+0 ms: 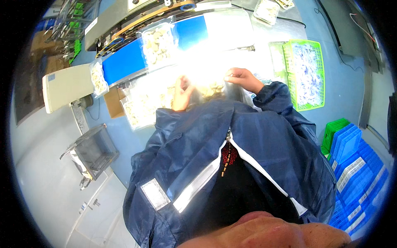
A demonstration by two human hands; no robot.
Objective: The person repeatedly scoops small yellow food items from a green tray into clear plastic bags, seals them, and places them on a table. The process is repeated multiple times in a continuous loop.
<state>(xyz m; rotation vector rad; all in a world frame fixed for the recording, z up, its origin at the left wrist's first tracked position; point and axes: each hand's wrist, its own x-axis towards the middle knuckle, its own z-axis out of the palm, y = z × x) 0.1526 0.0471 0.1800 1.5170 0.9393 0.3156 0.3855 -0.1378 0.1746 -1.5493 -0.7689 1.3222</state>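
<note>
Both bare hands at the glare-lit table, a clear bag of pale pieces between them, close against the front of the jacket. Left hand: thumb and fingers part-curled, at the bag's left; fingertips lost in the glare, so cannot tell whether it grips anything. Right hand: narrow, thumb and forefinger brought together near the bag's right side; something small or a film edge may be pinched, cannot tell which. Filled packs lie crowded at the left hand's side; another pack lies on the blue belt, and an end pack sits by the belt's left end. Green basket of white-and-blue sachets at right, beyond the right sleeve. Risks, as judged: (1) the glare washes out the work area, so a badly placed sachet or an unclosed edge could be missed; (2) the bag looks soft, and an uneven pull by the two hands could tip it and spill pieces; (3) the crowded packs could slide over one another if the left forearm nudges them; (4) the loose right sleeve, near the basket, could catch its rim on a wide reach.
</note>
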